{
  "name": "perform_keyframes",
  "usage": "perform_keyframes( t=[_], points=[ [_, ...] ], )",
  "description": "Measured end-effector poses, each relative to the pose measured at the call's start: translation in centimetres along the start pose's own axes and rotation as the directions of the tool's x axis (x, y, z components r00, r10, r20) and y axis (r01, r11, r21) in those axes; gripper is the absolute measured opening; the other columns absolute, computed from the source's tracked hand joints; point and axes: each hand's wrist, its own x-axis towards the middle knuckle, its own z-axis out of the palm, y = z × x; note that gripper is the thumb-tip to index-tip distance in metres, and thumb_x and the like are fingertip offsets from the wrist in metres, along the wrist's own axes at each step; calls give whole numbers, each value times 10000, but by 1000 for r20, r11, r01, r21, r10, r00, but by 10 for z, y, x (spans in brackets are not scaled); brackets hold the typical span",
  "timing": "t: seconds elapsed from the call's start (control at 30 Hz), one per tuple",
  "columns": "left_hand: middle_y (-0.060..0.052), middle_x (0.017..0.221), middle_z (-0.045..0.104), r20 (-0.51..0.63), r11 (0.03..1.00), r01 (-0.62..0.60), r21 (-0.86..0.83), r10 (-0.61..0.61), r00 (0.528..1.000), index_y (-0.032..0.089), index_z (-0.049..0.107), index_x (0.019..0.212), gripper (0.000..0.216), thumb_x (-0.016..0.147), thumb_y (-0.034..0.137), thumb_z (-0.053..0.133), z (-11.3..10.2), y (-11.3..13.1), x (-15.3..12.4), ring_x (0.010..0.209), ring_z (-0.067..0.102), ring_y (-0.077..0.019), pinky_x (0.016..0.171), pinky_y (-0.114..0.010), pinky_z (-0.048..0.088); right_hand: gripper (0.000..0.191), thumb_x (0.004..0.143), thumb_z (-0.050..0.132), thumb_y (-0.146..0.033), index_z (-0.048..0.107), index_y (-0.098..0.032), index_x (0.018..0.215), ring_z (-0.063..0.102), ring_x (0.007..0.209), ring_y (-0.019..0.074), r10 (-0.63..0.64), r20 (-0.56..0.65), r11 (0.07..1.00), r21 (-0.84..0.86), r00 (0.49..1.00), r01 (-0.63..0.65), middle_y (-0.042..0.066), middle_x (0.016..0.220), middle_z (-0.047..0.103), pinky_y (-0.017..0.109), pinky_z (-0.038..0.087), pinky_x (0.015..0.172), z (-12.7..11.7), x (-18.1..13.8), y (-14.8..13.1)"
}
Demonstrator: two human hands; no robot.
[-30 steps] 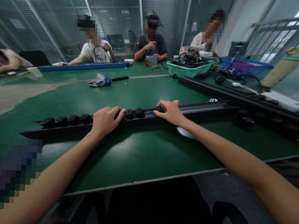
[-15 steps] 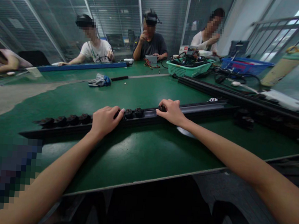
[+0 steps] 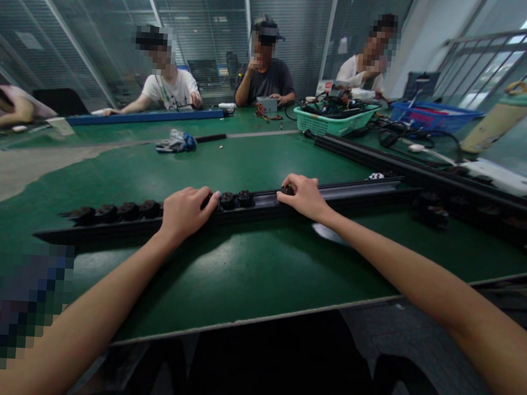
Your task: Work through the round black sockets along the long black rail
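Note:
A long black channel rail (image 3: 265, 208) lies slantwise across the table, with round black socket modules (image 3: 244, 198) seated in it left of centre. My left hand (image 3: 185, 213) is closed over the rail's left half, fingers curled to the far side; a dark module shows partly beneath the thumb. Farther right, my right hand (image 3: 305, 195) pinches one black socket module (image 3: 286, 190) between thumb and fingers at the rail's open channel. Whether that module touches the channel floor is hidden. Several more modules (image 3: 128, 211) sit in a row left of my left hand.
A second black rail (image 3: 365, 156) lies at the right, near loose dark parts (image 3: 432, 209). Beyond are a green basket (image 3: 323, 124) of cables, a blue basket (image 3: 431, 116) and a glove (image 3: 177, 141). Several people sit across the green table (image 3: 221, 279).
My right hand has shifted very slightly with the module still pinched. My left hand and the rail hold their places.

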Motion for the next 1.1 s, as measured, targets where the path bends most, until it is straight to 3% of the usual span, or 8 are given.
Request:
perform_keyframes(
  t=[0.23, 0.5, 0.7, 0.9, 1.1],
  points=[
    [-122, 928, 761, 14, 1000, 9, -10, -9, 1000, 221, 753, 1035, 639, 1086, 604, 243, -2, 1, 0, 856, 684, -267, 660, -332, 367, 191, 850, 655, -388, 571, -218, 862, 558, 850, 233, -23, -26, 1000, -9, 999, 23, 30, 848, 626, 387, 288, 877, 2, 0, 3],
    [-129, 948, 764, 22, 1000, 13, -14, -13, 1000, 218, 755, 1041, 643, 1086, 608, 247, -1, 1, 1, 867, 689, -275, 667, -335, 367, 161, 925, 579, -374, 579, -213, 916, 563, 1027, 310, -132, -37, 970, -210, 991, 122, 122, 970, 673, 431, 300, 937, 8, -4, 4],
    [-121, 943, 767, 7, 1000, 2, 0, -2, 1000, 218, 750, 1023, 632, 1090, 599, 250, -1, 1, 1, 857, 691, -265, 647, -334, 347, 194, 961, 527, -386, 594, -204, 964, 541, 1050, 322, -157, 9, 952, -265, 988, 154, 147, 1008, 676, 431, 310, 922, 7, -5, 5],
    [-122, 928, 764, 8, 1000, 5, 5, -5, 1000, 219, 749, 1031, 637, 1088, 599, 241, -2, 2, 0, 848, 689, -268, 643, -339, 346, 262, 997, 493, -419, 605, -190, 1054, 558, 967, 308, -170, 155, 934, -290, 973, 209, 150, 999, 683, 404, 338, 871, 0, 3, 9],
    [-128, 944, 765, 14, 1000, 7, -25, -7, 1000, 221, 749, 1022, 631, 1085, 601, 249, -2, 2, 0, 874, 690, -274, 669, -338, 368, 309, 1032, 487, -488, 603, -211, 1102, 587, 1010, 309, -244, 277, 912, -261, 930, 317, 134, 1051, 697, 439, 311, 963, -15, 9, 18]
  ],
)
